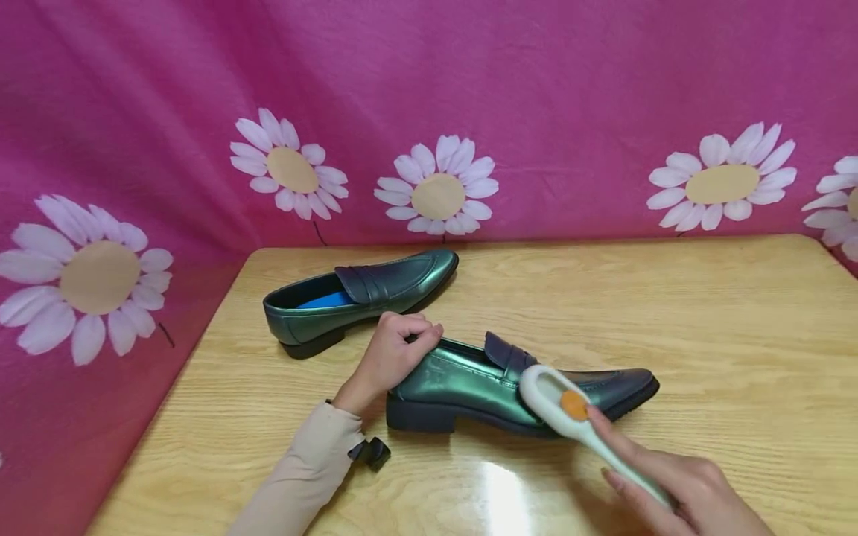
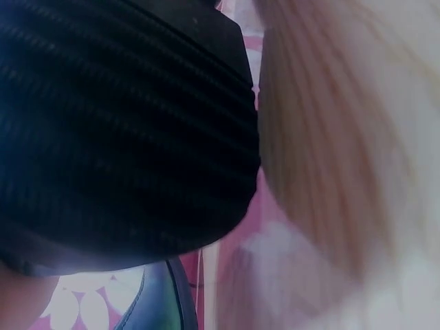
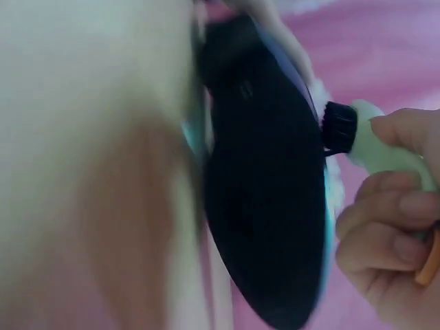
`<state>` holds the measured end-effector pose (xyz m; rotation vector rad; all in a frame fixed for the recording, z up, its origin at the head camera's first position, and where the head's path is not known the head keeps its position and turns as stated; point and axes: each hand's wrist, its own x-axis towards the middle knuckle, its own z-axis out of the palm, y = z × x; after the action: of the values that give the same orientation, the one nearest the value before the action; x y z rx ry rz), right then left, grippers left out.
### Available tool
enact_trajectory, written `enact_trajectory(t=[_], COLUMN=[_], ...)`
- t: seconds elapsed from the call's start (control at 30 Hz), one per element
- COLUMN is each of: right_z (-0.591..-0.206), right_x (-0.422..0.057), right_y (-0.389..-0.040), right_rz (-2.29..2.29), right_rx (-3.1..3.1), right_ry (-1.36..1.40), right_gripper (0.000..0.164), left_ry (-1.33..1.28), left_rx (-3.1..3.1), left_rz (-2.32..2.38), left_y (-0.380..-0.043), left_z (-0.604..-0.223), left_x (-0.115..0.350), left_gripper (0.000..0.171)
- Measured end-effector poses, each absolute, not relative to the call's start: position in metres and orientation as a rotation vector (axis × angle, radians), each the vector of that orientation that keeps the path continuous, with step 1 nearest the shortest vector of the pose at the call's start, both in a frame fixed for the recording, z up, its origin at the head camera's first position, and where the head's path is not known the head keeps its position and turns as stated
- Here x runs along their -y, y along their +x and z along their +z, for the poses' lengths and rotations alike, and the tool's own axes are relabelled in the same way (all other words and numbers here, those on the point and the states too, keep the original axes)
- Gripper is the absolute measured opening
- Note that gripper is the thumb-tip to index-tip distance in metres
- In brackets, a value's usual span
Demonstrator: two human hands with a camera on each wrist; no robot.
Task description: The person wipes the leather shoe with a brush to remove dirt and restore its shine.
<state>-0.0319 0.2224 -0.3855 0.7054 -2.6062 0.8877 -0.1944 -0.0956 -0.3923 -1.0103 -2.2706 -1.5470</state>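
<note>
My left hand (image 1: 395,350) grips the back collar of a dark green, iridescent loafer (image 1: 462,383), its toe pointing right. In the left wrist view the loafer's ridged black heel (image 2: 130,137) fills much of the picture, close above the wood. My right hand (image 1: 677,476) holds a pale green shoe brush (image 1: 623,461) with an orange button (image 1: 573,406), index finger at the button. The brush head overlaps the loafer's side near the strap. From the right wrist, black bristles (image 3: 339,127) are right at the upper's edge, beside the black sole (image 3: 268,179).
A matching loafer (image 1: 362,294) with a blue insole stands behind my left hand on the wooden table (image 1: 737,320). Pink cloth (image 1: 563,89) printed with white daisies hangs behind and to the left of the table. A black strap piece (image 1: 372,452) hangs at my left sleeve.
</note>
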Motion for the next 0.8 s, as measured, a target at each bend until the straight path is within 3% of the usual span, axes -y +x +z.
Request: enact_trajectory(t=[0.13, 0.33, 0.63, 0.8], right_z=[-0.385, -0.380, -0.381, -0.376], right_x=[-0.213, -0.235, -0.214, -0.218], right_y=[-0.029, -0.036, -0.026, -0.027], right_rz=[0.822, 0.682, 0.783, 0.709], right_rx=[2.617, 2.594, 2.586, 2.668], right_ry=[0.712, 0.405, 0.657, 0.431], right_gripper=[0.073, 0.068, 0.076, 0.074], left_ry=[-0.970, -0.946, -0.937, -0.934], left_rx=[2.292, 2.308, 2.308, 2.306], left_rz=[-1.559, -1.573, -1.598, -1.611], left_y=[-0.195, -0.195, -0.196, -0.196], left_z=[-0.391, -0.392, -0.392, -0.393], left_x=[0.095, 0.094, 0.095, 0.096], left_gripper=[0.043, 0.044, 0.044, 0.043])
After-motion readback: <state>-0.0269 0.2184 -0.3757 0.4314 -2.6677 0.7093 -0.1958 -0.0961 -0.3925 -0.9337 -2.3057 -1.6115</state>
